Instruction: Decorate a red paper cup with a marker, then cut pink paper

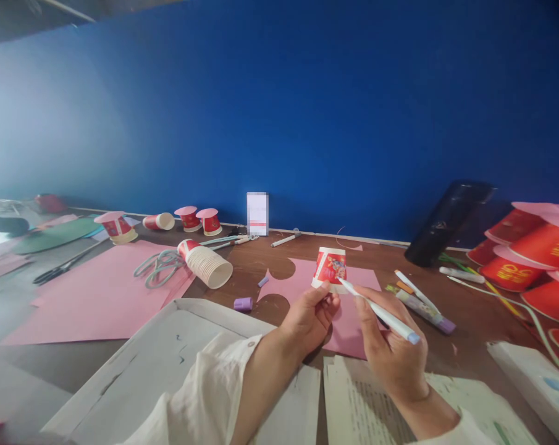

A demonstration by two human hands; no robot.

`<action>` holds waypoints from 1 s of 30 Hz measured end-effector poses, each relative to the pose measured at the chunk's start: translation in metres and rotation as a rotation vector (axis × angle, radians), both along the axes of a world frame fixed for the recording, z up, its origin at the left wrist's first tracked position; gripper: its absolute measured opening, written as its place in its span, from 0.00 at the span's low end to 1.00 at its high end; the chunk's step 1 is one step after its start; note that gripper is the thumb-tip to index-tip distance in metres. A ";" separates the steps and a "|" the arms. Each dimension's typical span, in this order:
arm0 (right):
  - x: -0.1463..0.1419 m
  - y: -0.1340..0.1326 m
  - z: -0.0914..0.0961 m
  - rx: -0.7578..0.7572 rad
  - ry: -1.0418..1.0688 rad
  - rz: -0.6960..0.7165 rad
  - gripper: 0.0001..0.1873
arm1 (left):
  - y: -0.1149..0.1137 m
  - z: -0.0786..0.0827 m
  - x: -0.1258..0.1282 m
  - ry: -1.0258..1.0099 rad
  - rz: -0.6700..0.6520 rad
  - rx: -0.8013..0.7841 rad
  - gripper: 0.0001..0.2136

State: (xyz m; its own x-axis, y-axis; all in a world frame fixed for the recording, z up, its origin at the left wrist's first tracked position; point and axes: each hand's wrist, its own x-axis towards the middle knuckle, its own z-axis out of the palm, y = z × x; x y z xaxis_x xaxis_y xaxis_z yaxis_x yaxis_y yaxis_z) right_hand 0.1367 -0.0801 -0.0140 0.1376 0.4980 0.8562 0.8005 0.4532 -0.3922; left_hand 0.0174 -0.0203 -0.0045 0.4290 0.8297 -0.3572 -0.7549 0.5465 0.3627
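Observation:
A red and white paper cup [331,267], upside down with its wide rim low, is held near its rim by my left hand [311,315]. The fingers are closed around the rim. My right hand [395,340] grips a white marker pen [381,312] with a pale blue end. The pen's tip is at the lower right side of the cup; whether it touches cannot be told. Below both hands lies a pink paper sheet [353,340] with rounded pieces cut from its edge. A purple cap [243,304] is on the table left of my left hand.
Stacked paper cups [209,266] lie on their side by a coiled cord [161,267]. Cups with pink discs [209,221] stand along the blue wall, more pile at right. A black bottle [448,222] leans there. A glue stick [425,312] lies right; a white tray [168,346] sits front left.

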 end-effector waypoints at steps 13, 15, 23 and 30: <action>0.001 0.001 -0.002 -0.024 -0.072 -0.029 0.11 | 0.000 -0.001 0.000 0.020 -0.034 0.032 0.05; -0.001 0.002 -0.002 -0.012 -0.066 -0.060 0.10 | 0.000 0.000 0.000 0.027 -0.029 0.023 0.06; -0.003 0.002 -0.004 -0.040 -0.016 -0.108 0.08 | 0.001 0.000 0.000 0.030 -0.029 0.024 0.06; -0.004 0.002 -0.003 -0.031 -0.019 -0.122 0.08 | 0.000 -0.001 0.000 0.014 -0.043 0.050 0.06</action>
State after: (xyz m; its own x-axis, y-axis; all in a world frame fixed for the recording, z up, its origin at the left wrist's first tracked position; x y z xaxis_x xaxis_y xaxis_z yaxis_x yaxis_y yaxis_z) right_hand 0.1330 -0.0778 -0.0166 0.1826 0.5048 0.8437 0.8564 0.3399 -0.3887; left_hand 0.0171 -0.0199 -0.0058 0.4602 0.8273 -0.3221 -0.7254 0.5596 0.4009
